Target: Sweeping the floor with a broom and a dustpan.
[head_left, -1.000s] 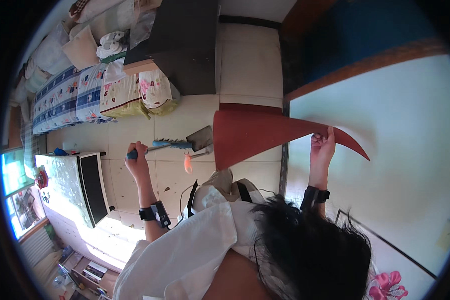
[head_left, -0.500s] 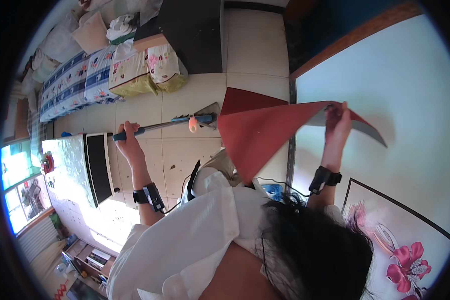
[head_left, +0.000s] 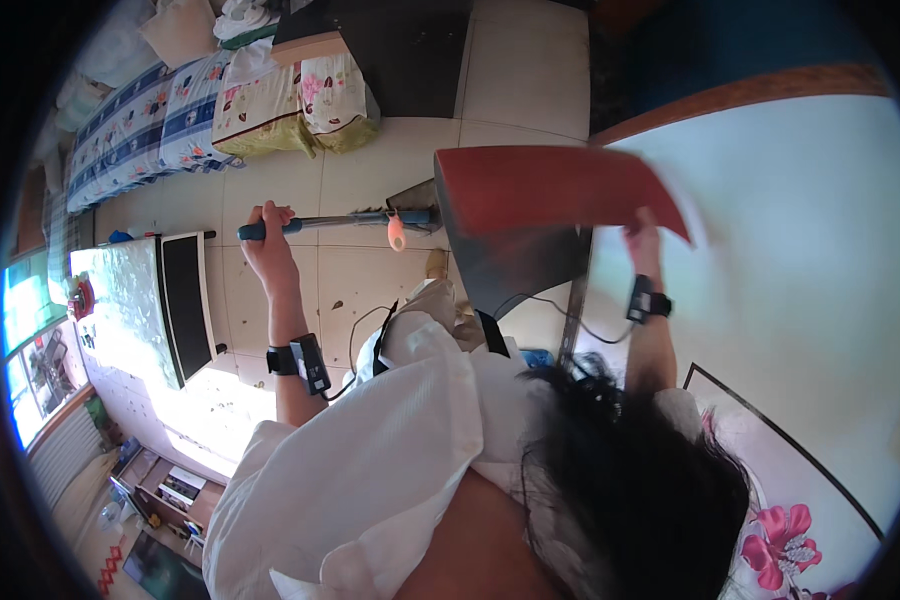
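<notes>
The red mat [head_left: 560, 190] is already raised and bent, not lying flat; whether it fully clears the floor [head_left: 400, 155] doesn't show. Your right hand [head_left: 645, 243] pinches its edge; your left [head_left: 269, 240], well apart, grips the blue-handled tool [head_left: 325, 221].

White shirt [head_left: 370, 450], beige trousers [head_left: 435, 298] — black wrist straps [head_left: 282, 360] with boxy modules [head_left: 312, 363], dark cables [head_left: 341, 391].
</notes>
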{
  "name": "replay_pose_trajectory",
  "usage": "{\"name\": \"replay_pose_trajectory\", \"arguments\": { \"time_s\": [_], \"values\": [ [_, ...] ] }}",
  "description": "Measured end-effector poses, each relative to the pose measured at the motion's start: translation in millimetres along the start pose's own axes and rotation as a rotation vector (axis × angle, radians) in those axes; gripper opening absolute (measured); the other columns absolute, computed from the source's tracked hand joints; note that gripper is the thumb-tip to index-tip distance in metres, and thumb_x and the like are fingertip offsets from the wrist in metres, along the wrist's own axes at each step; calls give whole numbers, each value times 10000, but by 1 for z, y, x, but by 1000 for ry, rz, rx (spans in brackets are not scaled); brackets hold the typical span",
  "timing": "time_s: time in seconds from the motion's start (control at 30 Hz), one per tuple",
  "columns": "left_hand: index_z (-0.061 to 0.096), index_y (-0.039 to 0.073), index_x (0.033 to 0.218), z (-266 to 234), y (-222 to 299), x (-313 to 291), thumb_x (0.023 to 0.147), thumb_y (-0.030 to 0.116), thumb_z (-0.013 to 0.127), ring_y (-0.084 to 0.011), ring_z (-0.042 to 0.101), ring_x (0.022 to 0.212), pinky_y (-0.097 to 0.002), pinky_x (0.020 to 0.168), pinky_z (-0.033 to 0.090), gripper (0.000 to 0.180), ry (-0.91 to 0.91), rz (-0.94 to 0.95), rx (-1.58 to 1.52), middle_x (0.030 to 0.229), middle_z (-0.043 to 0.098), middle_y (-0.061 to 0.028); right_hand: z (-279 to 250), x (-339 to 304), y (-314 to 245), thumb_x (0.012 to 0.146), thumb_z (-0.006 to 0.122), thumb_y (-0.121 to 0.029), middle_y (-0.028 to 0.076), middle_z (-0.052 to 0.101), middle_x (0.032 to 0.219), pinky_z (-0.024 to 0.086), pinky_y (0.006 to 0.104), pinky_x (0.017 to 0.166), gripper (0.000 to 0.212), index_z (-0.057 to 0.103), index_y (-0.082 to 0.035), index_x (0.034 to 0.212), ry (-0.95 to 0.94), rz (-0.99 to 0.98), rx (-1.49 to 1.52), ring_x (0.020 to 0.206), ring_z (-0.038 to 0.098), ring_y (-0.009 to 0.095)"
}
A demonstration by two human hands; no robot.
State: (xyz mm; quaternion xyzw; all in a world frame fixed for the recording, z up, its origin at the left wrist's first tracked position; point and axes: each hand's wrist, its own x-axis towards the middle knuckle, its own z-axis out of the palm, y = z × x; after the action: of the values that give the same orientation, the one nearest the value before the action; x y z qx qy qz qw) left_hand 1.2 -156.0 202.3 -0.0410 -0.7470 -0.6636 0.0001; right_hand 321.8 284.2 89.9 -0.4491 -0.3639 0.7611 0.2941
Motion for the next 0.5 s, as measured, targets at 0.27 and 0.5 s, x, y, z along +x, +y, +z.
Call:
{"name": "replay_pose_trajectory", "arguments": {
  "time_s": [0.27,0.5],
  "values": [
    [442,27,632,-9,-10,6,881,109,473,-121,498,672,-282,758,415,264,12,-10,-62,636,491,-29,37,-29,144,830,567,-218,48,522,707,479,279,535,161,518,-66,854,176,372,-301,554,530,157],
    [443,20,636,9,-4,10,871,87,471,-116,479,671,-278,768,409,246,-30,42,-22,635,486,-25,-14,-37,101,830,579,-220,23,525,693,452,269,504,153,514,-84,806,219,286,-79,576,525,131]
  ]
}}
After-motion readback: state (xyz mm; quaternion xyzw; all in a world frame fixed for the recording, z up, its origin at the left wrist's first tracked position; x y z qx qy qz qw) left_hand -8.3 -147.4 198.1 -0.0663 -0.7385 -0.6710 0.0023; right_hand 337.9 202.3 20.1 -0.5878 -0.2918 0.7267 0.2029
